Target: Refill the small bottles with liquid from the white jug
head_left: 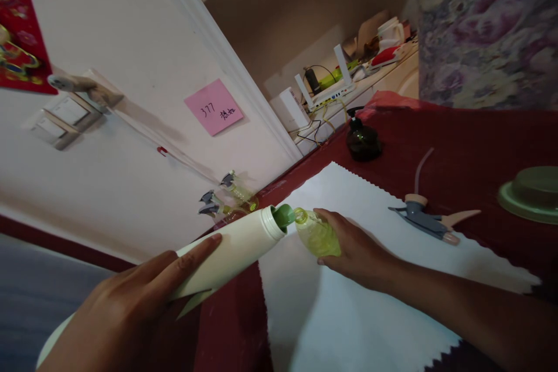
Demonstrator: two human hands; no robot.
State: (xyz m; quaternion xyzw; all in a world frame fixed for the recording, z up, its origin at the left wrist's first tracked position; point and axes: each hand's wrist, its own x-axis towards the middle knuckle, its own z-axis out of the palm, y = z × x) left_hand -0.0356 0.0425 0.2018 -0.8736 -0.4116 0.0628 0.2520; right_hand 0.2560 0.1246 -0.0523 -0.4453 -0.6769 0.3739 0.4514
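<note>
**Tipping white bottle into small green one**

Holding the big white bottle (226, 253) in my left hand (131, 308), lower left of frame, tilted so its green spout (284, 215) meets the neck of the small green bottle (316, 233) at centre. Right hand (355, 250) wraps that small bottle from the right, on the white cloth (349, 314). White bottle's base hidden behind my left hand; can't tell liquid level. Left index finger lies straight along the bottle, right forearm runs in from lower right. Spray trigger head (425, 220) lies w/ tube up, right of centre.
</note>
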